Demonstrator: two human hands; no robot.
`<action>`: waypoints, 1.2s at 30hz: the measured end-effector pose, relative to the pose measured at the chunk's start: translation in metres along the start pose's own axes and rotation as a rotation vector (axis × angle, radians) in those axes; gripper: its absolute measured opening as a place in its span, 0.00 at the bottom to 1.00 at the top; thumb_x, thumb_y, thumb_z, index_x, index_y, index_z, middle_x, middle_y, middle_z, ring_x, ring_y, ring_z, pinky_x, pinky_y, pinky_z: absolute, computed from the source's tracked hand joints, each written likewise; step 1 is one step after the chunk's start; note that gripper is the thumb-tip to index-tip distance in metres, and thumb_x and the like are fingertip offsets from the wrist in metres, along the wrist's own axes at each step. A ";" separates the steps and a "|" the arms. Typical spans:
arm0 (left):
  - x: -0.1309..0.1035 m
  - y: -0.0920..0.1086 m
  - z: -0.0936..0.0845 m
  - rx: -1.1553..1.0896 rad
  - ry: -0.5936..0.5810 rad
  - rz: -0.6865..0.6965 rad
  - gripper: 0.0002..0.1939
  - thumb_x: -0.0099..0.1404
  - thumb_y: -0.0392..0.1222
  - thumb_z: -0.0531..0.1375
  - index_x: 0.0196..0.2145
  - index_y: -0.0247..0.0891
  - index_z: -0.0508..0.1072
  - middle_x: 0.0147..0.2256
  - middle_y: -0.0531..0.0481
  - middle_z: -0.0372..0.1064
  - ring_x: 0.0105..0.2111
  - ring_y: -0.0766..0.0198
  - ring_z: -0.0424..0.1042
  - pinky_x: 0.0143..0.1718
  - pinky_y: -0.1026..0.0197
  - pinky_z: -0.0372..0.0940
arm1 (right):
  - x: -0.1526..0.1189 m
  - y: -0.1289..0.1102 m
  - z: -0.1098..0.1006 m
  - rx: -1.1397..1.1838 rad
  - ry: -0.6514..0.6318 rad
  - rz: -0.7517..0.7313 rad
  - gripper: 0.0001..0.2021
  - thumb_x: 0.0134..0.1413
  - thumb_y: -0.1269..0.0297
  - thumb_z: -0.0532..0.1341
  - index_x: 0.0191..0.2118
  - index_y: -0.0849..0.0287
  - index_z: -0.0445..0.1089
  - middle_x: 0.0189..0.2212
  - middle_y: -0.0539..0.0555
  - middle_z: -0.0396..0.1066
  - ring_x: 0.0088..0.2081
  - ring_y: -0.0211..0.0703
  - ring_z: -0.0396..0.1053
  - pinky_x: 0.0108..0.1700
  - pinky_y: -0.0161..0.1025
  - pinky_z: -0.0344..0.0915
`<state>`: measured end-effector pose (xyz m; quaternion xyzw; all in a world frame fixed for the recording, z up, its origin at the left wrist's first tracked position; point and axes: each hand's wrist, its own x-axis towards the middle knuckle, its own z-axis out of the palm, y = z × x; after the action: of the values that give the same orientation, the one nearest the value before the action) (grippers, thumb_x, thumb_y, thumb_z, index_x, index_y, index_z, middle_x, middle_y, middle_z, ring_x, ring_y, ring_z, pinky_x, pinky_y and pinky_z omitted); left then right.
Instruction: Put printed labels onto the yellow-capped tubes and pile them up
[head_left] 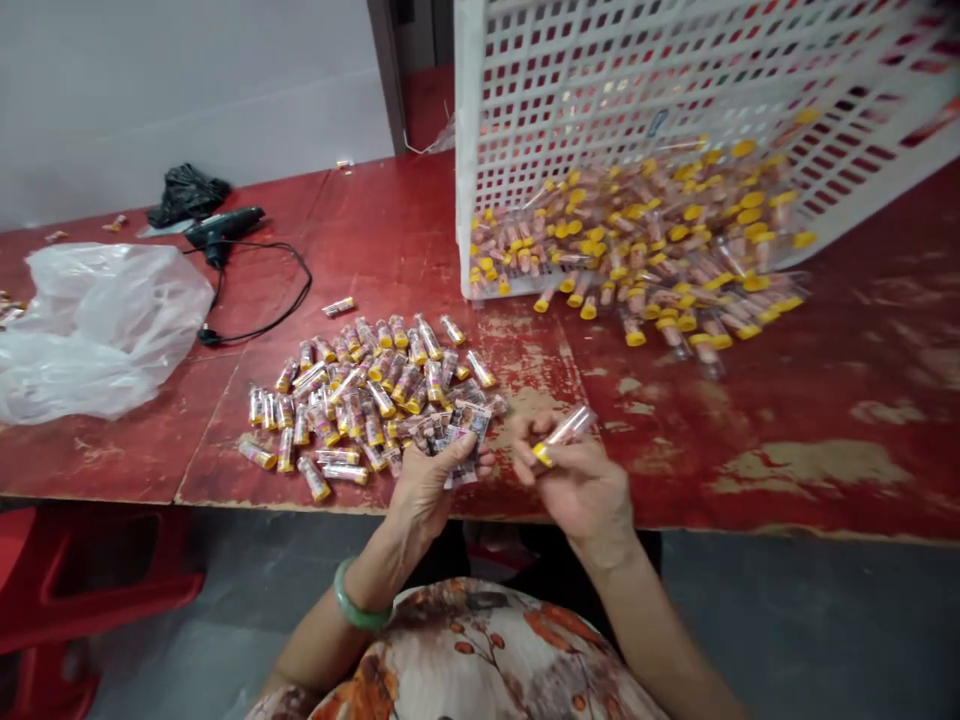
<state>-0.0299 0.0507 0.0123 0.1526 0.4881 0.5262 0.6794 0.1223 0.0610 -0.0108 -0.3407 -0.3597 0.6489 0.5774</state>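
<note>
- Red table point(825, 420), paint worn to bare patches; near edge runs just in front of both hands. Widest bare stretch lies at right, below the crate.
- White lattice crate point(675, 100) tipped up on its side at the far right, open mouth toward the table; a heap of yellow-capped tubes point(660, 250) spills out from its lower rim across the surface.
- Crumpled clear plastic bag point(97, 330) at the far left, near the table's left end.
- Black glue gun point(221, 228) behind the bag, its cord looping toward the middle; a black wad point(187, 190) just beyond it.
- Pile of labelled tubes point(360, 395) centre-left, well apart from the crate's heap, reaching close to the near edge. Print on the labels too small to read.
- Left hand point(431, 480), green bangle point(356, 600) on the wrist, fingers closed on a small stack of printed labels point(461, 440) at the pile's near right corner; lettering not legible.
- Right hand point(581, 480), just beside the left, fingers pinched on a single clear tube point(564, 432) with a yellow cap, held slanted above the table edge, cap end toward the left hand.
</note>
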 end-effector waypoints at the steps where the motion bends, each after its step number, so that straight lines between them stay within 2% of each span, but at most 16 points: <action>1: -0.001 -0.004 0.002 0.002 -0.005 -0.003 0.17 0.44 0.39 0.72 0.31 0.30 0.75 0.26 0.47 0.75 0.23 0.63 0.74 0.26 0.63 0.71 | -0.006 0.004 0.010 0.036 0.046 0.035 0.07 0.46 0.63 0.61 0.30 0.57 0.62 0.31 0.51 0.67 0.22 0.34 0.62 0.20 0.34 0.60; 3: -0.005 -0.010 0.006 0.013 -0.026 0.001 0.17 0.44 0.38 0.72 0.32 0.30 0.75 0.26 0.48 0.75 0.22 0.64 0.74 0.26 0.64 0.71 | -0.010 0.008 0.022 0.025 0.159 0.075 0.12 0.42 0.64 0.66 0.27 0.58 0.60 0.29 0.48 0.67 0.20 0.31 0.61 0.19 0.32 0.60; 5: -0.010 -0.012 0.006 0.047 -0.067 -0.009 0.18 0.45 0.39 0.72 0.34 0.30 0.75 0.27 0.47 0.75 0.23 0.64 0.74 0.26 0.64 0.71 | -0.009 0.008 0.026 -0.016 0.260 0.077 0.14 0.38 0.65 0.69 0.26 0.58 0.60 0.26 0.46 0.68 0.17 0.30 0.60 0.19 0.31 0.60; 8: -0.016 -0.012 0.002 0.099 -0.117 -0.050 0.20 0.45 0.39 0.72 0.37 0.30 0.75 0.31 0.45 0.76 0.24 0.63 0.74 0.27 0.61 0.71 | -0.005 0.004 0.023 -0.057 0.310 0.064 0.14 0.32 0.68 0.69 0.24 0.60 0.62 0.21 0.44 0.66 0.16 0.28 0.57 0.17 0.29 0.57; 13: -0.015 -0.011 -0.010 0.097 -0.134 -0.066 0.22 0.45 0.40 0.71 0.39 0.30 0.75 0.32 0.44 0.75 0.25 0.62 0.73 0.28 0.58 0.71 | 0.003 -0.002 0.018 -0.168 0.172 0.168 0.09 0.29 0.70 0.68 0.20 0.61 0.65 0.14 0.42 0.58 0.15 0.26 0.52 0.17 0.28 0.50; 18: -0.009 -0.014 -0.019 0.056 -0.133 -0.071 0.22 0.39 0.33 0.73 0.35 0.30 0.76 0.31 0.46 0.76 0.27 0.62 0.73 0.33 0.59 0.70 | 0.012 0.005 0.021 -0.312 0.077 0.142 0.09 0.29 0.70 0.68 0.20 0.61 0.66 0.18 0.43 0.60 0.19 0.27 0.51 0.20 0.29 0.51; 23: -0.008 -0.014 -0.022 -0.014 -0.071 -0.030 0.21 0.39 0.33 0.73 0.35 0.31 0.77 0.33 0.45 0.77 0.30 0.60 0.75 0.39 0.57 0.69 | 0.002 0.006 0.016 -0.419 0.012 0.048 0.10 0.40 0.64 0.68 0.28 0.60 0.66 0.24 0.45 0.62 0.23 0.29 0.55 0.25 0.29 0.56; 25: -0.010 -0.012 -0.023 -0.035 -0.059 -0.053 0.20 0.41 0.33 0.73 0.34 0.32 0.77 0.34 0.45 0.77 0.31 0.60 0.75 0.37 0.57 0.70 | -0.010 0.004 0.010 -0.408 -0.023 0.068 0.10 0.46 0.63 0.65 0.34 0.58 0.65 0.26 0.45 0.61 0.23 0.29 0.56 0.25 0.29 0.58; 28: -0.013 -0.011 -0.022 -0.025 -0.033 -0.063 0.18 0.41 0.33 0.72 0.33 0.31 0.76 0.32 0.46 0.76 0.28 0.61 0.74 0.34 0.57 0.71 | -0.033 0.001 0.000 -0.441 -0.151 0.102 0.10 0.54 0.62 0.59 0.42 0.56 0.63 0.26 0.45 0.59 0.24 0.32 0.60 0.27 0.32 0.63; 31: -0.015 -0.009 -0.019 -0.019 0.016 0.013 0.22 0.39 0.33 0.73 0.35 0.31 0.76 0.30 0.46 0.76 0.27 0.62 0.74 0.33 0.59 0.71 | -0.053 -0.001 -0.003 -0.728 -0.183 -0.046 0.11 0.57 0.62 0.56 0.46 0.56 0.63 0.32 0.50 0.65 0.30 0.38 0.68 0.33 0.36 0.68; 34: -0.017 -0.008 -0.015 -0.042 0.066 0.092 0.27 0.39 0.33 0.73 0.39 0.32 0.75 0.32 0.46 0.76 0.29 0.61 0.75 0.35 0.59 0.71 | -0.064 -0.002 -0.002 -1.038 -0.068 -0.361 0.15 0.54 0.64 0.61 0.48 0.56 0.65 0.38 0.54 0.70 0.38 0.42 0.71 0.40 0.38 0.70; 36: -0.017 -0.009 -0.013 -0.056 0.085 0.088 0.26 0.38 0.33 0.73 0.39 0.33 0.75 0.32 0.46 0.77 0.29 0.60 0.75 0.34 0.58 0.72 | -0.068 -0.002 -0.001 -1.128 -0.061 -0.552 0.16 0.52 0.68 0.63 0.49 0.56 0.65 0.38 0.54 0.71 0.39 0.43 0.71 0.42 0.38 0.70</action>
<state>-0.0350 0.0284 0.0083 0.1325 0.4943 0.5750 0.6384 0.1313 -0.0061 -0.0074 -0.4688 -0.7377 0.1959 0.4446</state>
